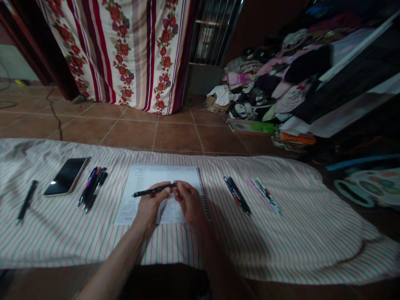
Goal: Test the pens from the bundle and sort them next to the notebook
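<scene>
A black pen point(149, 191) lies slantwise between my two hands, above an open spiral notebook point(125, 200). My left hand point(153, 200) is closed on the pen's middle, with the thumb along it. The fingertips of my right hand point(186, 199) pinch its right end. Printed text shows on the notebook's left side, and faint marks show on the paper between my hands. The spiral binding runs down the right edge, beside my right hand. Part of the page is hidden under both hands.
On the striped cloth point(296, 233), left of the notebook, lie a bunch of pens point(93, 189), a phone point(67, 177) and a single black pen point(27, 202). To the right are dark pens point(239, 196) and slimmer pens point(265, 195). Beyond are a flowered curtain point(125, 54) and heaped clothes point(265, 79).
</scene>
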`<state>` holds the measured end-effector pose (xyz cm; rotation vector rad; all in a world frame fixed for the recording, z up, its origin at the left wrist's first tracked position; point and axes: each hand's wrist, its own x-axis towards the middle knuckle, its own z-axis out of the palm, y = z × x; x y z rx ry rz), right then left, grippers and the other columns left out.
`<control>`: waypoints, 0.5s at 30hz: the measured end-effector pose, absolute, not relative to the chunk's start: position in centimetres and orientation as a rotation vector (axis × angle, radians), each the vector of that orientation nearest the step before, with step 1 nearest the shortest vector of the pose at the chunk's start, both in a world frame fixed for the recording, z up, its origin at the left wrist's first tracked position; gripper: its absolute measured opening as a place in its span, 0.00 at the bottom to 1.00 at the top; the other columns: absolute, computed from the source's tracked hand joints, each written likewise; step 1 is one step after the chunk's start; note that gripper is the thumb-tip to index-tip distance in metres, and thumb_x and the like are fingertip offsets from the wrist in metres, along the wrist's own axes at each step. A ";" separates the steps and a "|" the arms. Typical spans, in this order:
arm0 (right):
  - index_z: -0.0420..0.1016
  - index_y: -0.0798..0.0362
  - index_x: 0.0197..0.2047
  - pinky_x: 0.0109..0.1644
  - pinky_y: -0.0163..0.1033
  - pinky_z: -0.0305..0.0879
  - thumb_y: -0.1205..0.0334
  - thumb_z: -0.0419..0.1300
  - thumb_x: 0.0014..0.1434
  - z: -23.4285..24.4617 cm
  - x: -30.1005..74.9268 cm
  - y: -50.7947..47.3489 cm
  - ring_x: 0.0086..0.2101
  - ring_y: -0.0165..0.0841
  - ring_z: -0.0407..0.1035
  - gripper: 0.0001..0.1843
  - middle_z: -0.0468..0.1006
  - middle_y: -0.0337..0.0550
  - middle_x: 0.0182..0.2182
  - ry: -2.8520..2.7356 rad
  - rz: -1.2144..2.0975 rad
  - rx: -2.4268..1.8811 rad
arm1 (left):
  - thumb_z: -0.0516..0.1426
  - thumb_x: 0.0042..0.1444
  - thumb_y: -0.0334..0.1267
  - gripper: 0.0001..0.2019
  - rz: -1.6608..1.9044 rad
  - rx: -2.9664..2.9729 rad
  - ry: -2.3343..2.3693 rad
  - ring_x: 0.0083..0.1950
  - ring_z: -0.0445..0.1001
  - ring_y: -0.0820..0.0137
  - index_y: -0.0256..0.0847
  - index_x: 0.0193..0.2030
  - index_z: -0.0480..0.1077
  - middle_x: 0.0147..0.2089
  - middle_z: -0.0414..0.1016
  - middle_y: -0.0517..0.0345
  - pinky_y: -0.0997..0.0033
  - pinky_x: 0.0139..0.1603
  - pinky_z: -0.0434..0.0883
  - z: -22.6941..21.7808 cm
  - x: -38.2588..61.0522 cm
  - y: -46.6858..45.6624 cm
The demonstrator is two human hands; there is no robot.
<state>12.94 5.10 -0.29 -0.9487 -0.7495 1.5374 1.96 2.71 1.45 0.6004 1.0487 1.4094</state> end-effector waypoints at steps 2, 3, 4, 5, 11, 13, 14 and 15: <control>0.71 0.54 0.25 0.24 0.32 0.53 0.49 0.65 0.44 -0.2 13.2 5.1 0.20 0.24 0.56 0.16 0.68 0.36 0.19 -0.765 1.530 -0.971 | 0.67 0.37 0.35 0.15 1.418 0.610 1.082 0.35 0.75 0.67 0.34 0.35 0.75 0.31 0.79 0.50 0.70 0.38 0.70 1.7 2.3 2.7; 0.70 0.54 0.23 0.24 0.32 0.52 0.49 0.65 0.44 -0.2 13.3 5.2 0.20 0.24 0.56 0.16 0.67 0.36 0.18 -0.769 1.525 -0.982 | 0.67 0.37 0.35 0.15 1.420 0.622 1.103 0.34 0.75 0.68 0.34 0.35 0.76 0.30 0.79 0.51 0.70 0.37 0.70 1.8 2.5 2.8; 0.70 0.55 0.23 0.23 0.32 0.51 0.50 0.65 0.44 -0.3 13.5 5.2 0.20 0.24 0.55 0.16 0.67 0.35 0.18 -0.774 1.521 -0.987 | 0.67 0.37 0.35 0.15 1.421 0.640 1.124 0.32 0.75 0.69 0.34 0.35 0.76 0.30 0.78 0.51 0.70 0.36 0.70 1.9 2.6 2.8; 0.69 0.55 0.22 0.23 0.32 0.50 0.50 0.65 0.44 -0.5 13.6 5.2 0.19 0.23 0.54 0.16 0.66 0.35 0.18 -0.779 1.516 -0.989 | 0.66 0.37 0.35 0.14 1.423 0.665 1.145 0.31 0.74 0.70 0.34 0.34 0.76 0.30 0.78 0.52 0.71 0.35 0.69 1.8 2.7 2.8; 0.70 0.55 0.22 0.24 0.31 0.48 0.52 0.65 0.45 -1.4 14.0 5.4 0.19 0.22 0.53 0.14 0.64 0.33 0.16 -0.784 1.477 -1.005 | 0.66 0.38 0.37 0.12 1.480 0.712 1.204 0.28 0.73 0.70 0.34 0.32 0.76 0.24 0.76 0.56 0.70 0.35 0.70 1.0 3.3 2.9; 0.71 0.55 0.24 0.24 0.31 0.49 0.53 0.65 0.45 -1.5 14.0 5.4 0.19 0.22 0.53 0.13 0.65 0.33 0.16 -0.788 1.470 -0.996 | 0.66 0.39 0.38 0.12 1.480 0.686 1.211 0.29 0.74 0.70 0.34 0.31 0.75 0.25 0.77 0.55 0.69 0.37 0.70 0.9 3.5 2.9; 0.72 0.55 0.25 0.25 0.32 0.49 0.53 0.64 0.46 -1.5 14.0 5.3 0.20 0.23 0.54 0.13 0.65 0.33 0.17 -0.794 1.464 -0.991 | 0.66 0.39 0.38 0.12 1.476 0.668 1.211 0.29 0.75 0.69 0.33 0.31 0.75 0.26 0.78 0.54 0.69 0.37 0.70 0.9 3.6 2.8; 0.73 0.55 0.26 0.25 0.32 0.50 0.53 0.64 0.46 -1.6 14.0 5.3 0.20 0.23 0.55 0.13 0.66 0.33 0.17 -0.803 1.458 -0.989 | 0.66 0.39 0.38 0.13 1.473 0.648 1.206 0.30 0.75 0.69 0.33 0.31 0.75 0.27 0.78 0.53 0.69 0.38 0.70 0.9 3.6 2.8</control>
